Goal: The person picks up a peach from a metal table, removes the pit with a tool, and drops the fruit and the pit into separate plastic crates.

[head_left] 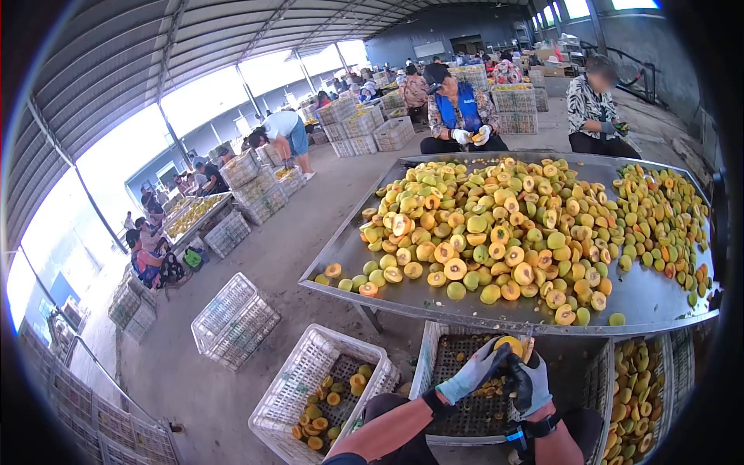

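My left hand (482,373), in a grey glove with dark fingertips, is closed around a yellow peach (509,345). My right hand (532,385), gloved the same way, is closed against the fruit from the other side, its dark fingers meeting the left ones. A pale yellow edge shows at the right fingers; whether it is a second half or a tool is unclear. Both hands are above a white plastic crate (421,380) with fruit scraps on its dark bottom. Just beyond, a metal table (403,298) bears a large heap of whole and halved peaches (496,232).
Left of my knees stands a white crate (310,349) holding some peach halves; a fuller crate of peaches (639,395) is at right. Another white crate (235,322) rests on the floor. Across the table sit a person in a blue vest (459,108) and another person (595,108).
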{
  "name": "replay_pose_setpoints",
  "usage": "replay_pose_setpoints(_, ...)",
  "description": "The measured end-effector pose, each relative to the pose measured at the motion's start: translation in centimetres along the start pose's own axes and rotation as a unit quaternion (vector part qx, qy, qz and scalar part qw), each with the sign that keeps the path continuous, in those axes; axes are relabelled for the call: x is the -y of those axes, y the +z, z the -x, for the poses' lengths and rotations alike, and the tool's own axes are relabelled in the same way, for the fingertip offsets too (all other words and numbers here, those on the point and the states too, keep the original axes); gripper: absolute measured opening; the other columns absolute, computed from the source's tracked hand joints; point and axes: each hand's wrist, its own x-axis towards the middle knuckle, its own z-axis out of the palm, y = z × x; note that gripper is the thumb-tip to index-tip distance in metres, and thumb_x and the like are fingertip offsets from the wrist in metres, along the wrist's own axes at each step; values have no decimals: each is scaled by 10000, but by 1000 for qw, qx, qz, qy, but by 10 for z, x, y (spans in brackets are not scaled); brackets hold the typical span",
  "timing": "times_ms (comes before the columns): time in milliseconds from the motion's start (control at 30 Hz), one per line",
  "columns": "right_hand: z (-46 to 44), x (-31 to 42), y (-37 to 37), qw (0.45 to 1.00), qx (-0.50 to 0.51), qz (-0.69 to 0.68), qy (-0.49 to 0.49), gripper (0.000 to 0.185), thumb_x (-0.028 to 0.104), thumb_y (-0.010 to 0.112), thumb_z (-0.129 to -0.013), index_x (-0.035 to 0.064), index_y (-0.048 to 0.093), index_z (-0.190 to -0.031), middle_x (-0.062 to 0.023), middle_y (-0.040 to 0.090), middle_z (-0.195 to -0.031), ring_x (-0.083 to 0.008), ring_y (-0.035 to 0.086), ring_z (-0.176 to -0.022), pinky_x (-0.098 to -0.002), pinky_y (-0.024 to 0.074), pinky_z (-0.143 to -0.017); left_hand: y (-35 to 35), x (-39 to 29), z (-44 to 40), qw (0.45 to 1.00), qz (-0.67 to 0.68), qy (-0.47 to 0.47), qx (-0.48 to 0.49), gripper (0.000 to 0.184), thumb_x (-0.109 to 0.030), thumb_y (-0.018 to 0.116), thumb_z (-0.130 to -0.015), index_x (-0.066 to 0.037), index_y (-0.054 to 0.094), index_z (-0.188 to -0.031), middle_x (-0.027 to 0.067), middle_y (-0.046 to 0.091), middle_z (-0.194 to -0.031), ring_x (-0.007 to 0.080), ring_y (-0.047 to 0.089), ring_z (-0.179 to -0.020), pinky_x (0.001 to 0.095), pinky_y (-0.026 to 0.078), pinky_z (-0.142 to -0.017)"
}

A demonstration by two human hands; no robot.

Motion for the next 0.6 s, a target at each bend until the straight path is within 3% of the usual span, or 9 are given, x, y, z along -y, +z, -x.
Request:
replay_pose_setpoints(133, -10, -11, 6, 997, 5, 44, -70, 257, 153, 633, -922, 33, 597, -1147, -17, 653, -925, -83, 599, -772, -222, 481, -647, -11, 19, -4, 999, 34, 34, -20, 427, -319, 505, -1009, -6, 523, -1298, 45, 617, -1153, 100, 564, -1030, 250, 459, -913)
replay_pose_setpoints(233, -14, -10, 3, 999, 36, -5, 27, 272, 120, 622, -920, 13, 590, -1167, -25, 654, -971, -97, 597, -871, -240, 486, -750, -20, 28, -9, 999, 18, 35, -36, 407, -295, 530, -997, 1, 537, -1276, 45, 627, -1130, 91, 570, -1010, 256, 470, -885)
replay_pose_setpoints(300, -28, -28, -4, 992, -26, 118, -40, 250, 113, 620, -915, 14, 596, -1144, -21, 656, -977, -103, 603, -890, -239, 482, -777, -36, 28, -19, 992, 39, 31, -115, 353, -246, 558, -978, 10, 563, -1221, 49, 632, -1095, 103, 585, -993, 266, 477, -871)
replay_pose_setpoints(367, -25, -27, 10, 984, -41, 139, -101, 285, 101, 636, -901, -2, 585, -1162, -40, 639, -1036, -118, 596, -912, -255, 484, -783, -59, 24, -27, 952, 271, 29, -140, 283, -168, 566, -942, 1, 560, -1168, 65, 616, -1082, 149, 613, -947, 297, 506, -851)
replay_pose_setpoints(400, -18, -22, 14, 970, -68, 167, -165, 322, 90, 652, -886, -18, 574, -1179, -60, 621, -1094, -133, 590, -935, -270, 486, -789, -94, 65, -42, 958, 262, 32, -111, 338, -135, 563, -925, -1, 533, -1234, 72, 607, -1104, 170, 617, -953, 301, 517, -846)
replay_pose_setpoints(433, -11, -19, 14, 971, -55, 157, -173, 339, 88, 660, -874, -21, 569, -1182, -88, 616, -1115, -157, 599, -943, -282, 487, -792, -75, 7, -23, 944, 313, 56, -94, 399, -113, 569, -912, -3, 512, -1292, 82, 611, -1105, 193, 624, -950, 318, 534, -824)
replay_pose_setpoints(500, -12, -16, 7, 944, -38, 258, -203, 342, 84, 664, -854, -20, 569, -1165, -139, 623, -1094, -211, 621, -933, -308, 487, -798, -54, -48, 2, 963, -197, 155, -98, 439, -110, 557, -908, 2, 495, -1328, 114, 615, -1152, 204, 631, -996, 318, 551, -820)
replay_pose_setpoints(533, -12, -15, 2, 905, -23, 365, -215, 327, 82, 661, -846, -15, 574, -1146, -163, 635, -1051, -241, 634, -916, -322, 487, -799, -57, -46, -4, 990, -30, 105, -86, 571, 71, 650, -729, 5, 524, -1283, 90, 608, -1158, 149, 588, -1028, 280, 497, -896)
replay_pose_setpoints(600, 0, 13, 22, 952, 18, 276, -133, 269, 98, 652, -838, 1, 589, -1082, -195, 642, -938, -309, 642, -866, -353, 494, -777, -51, -52, -1, 982, -53, 172, -56, 572, 35, 723, -732, 45, 511, -1263, 119, 603, -1227, 175, 596, -1067, 299, 488, -944)
